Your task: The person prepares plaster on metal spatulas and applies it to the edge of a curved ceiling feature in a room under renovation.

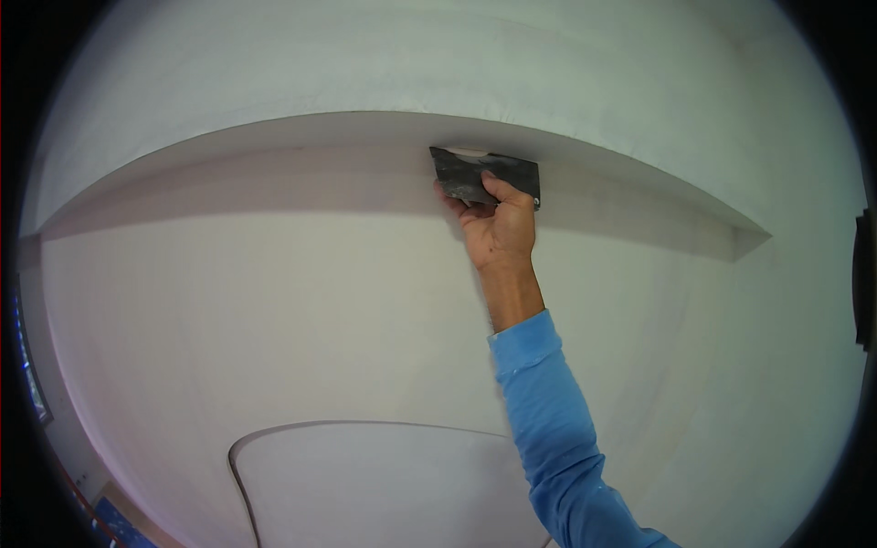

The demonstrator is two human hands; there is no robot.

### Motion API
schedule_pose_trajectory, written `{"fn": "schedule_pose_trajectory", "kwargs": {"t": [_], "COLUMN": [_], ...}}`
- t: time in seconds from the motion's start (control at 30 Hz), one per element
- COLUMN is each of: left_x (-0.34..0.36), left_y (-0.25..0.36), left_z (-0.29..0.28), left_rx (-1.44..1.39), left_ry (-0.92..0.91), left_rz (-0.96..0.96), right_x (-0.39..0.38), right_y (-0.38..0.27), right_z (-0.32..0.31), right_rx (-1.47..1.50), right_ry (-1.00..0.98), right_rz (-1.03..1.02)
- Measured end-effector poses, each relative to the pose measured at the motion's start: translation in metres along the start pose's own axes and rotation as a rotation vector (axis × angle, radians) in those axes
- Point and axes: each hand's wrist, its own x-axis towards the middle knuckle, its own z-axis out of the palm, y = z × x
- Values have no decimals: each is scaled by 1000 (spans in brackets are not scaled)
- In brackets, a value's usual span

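Observation:
My right hand (501, 226) is raised against a pale wall (384, 320), its blue-sleeved forearm rising from the lower right. It grips a dark, flat, rectangular hand tool (470, 173) with light dusty smears. My thumb presses on the near face, while the other fingers curl round its lower left edge and are partly hidden. Whether the tool is a sanding pad or a spreader, I cannot tell. Its top edge lies close under the pale overhanging soffit (347, 128), in the corner where the soffit meets the wall. My left hand is out of view.
The soffit's lower edge runs across above the wall and ends at a corner on the right. Below is a round-cornered recessed panel (384, 484). A window (32, 356) stands at the far left, with a blue item (123, 525) low down. A dark object (861, 279) shows at the right rim.

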Motion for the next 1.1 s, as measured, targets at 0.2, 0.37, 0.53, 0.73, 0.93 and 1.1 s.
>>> {"fn": "schedule_pose_trajectory", "kwargs": {"t": [0.2, 0.37, 0.53, 0.73, 0.93, 1.1], "left_x": [10, 16, 24, 32, 33, 37], "left_y": [-13, -24, -38, -52, -41, -44], "left_z": [12, 20, 28, 33, 35, 30], "left_rx": [11, 61, 147, 422, 142, 60], "left_ry": [-8, -4, 18, 58, -9, -11], "left_rz": [42, 74, 118, 252, 132, 108], "right_x": [-23, -33, -44, -60, -20, -6], "right_y": [-11, -24, -43, -46, -30, -22], "right_z": [10, 10, 10, -27, -93, -93], "right_rx": [42, 66, 90, -102, -139, -190], "right_ry": [-37, -108, -175, -120, 2, 26], "right_rz": [-14, -24, -23, -91, -45, -74]}}
